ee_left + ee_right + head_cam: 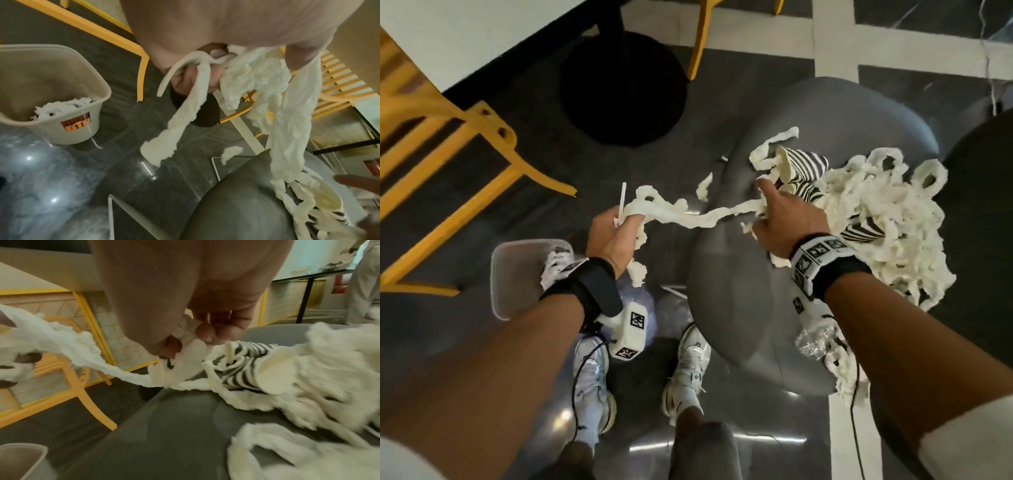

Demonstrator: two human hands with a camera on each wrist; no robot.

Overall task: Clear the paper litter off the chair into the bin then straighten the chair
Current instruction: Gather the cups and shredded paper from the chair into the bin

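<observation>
A grey chair seat [739, 291] carries a big pile of white paper strips [876, 212] tangled with black-and-white striped paper cups [804, 164]. One long strip [698, 217] stretches from the pile to my left hand [625, 221], which grips it together with a thin white straw [622, 198], left of the seat and just beyond the bin [517, 281]. The left wrist view shows those fingers [185, 78] curled round several strips, and white paper in the bin [51, 91]. My right hand [767, 202] pinches paper at the pile's near edge beside the cups [246, 363].
A yellow slatted chair [448, 144] stands at the left, with a black round table base [623, 89] beyond the grey seat. Crumpled foil [811, 342] lies on the seat's near edge. A dark seat [983, 205] adjoins on the right. My feet [688, 363] stand beside the bin.
</observation>
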